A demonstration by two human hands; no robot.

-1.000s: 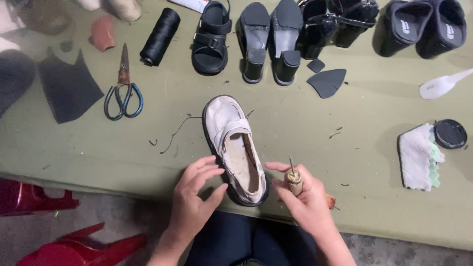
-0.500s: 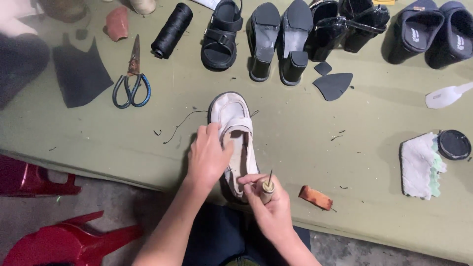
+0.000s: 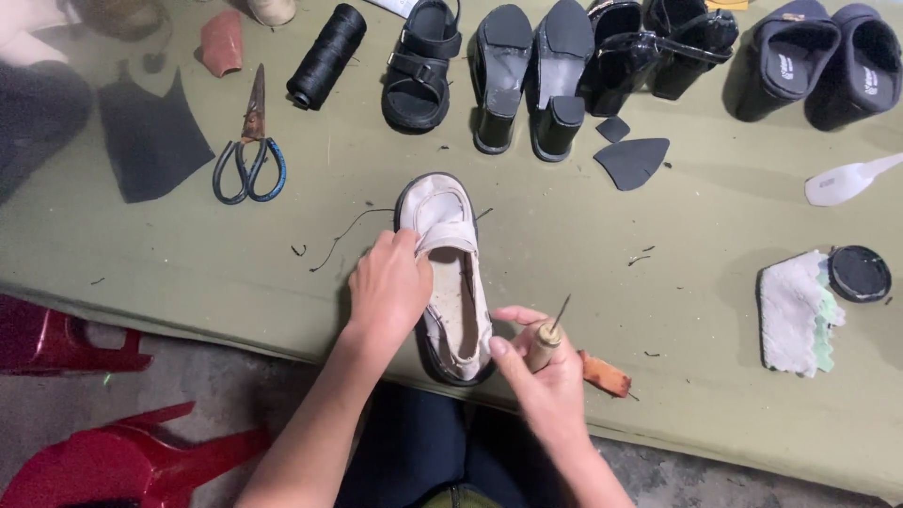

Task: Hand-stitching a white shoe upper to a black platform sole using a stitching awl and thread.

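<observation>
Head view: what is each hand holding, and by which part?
The right hand grips a wooden-handled awl by its handle, metal point up. The left hand steadies the white strapped shoe by its side edge, near the strap.

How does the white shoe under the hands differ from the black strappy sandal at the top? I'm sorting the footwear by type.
The white strap shoe with a dark sole is closed at the toe; the black strappy sandal is open between its straps. The white shoe looks worn and stained, while the sandal looks evenly black. The left hand grips the white shoe; the sandal lies untouched. Both rest upright on the olive-green table.
</observation>
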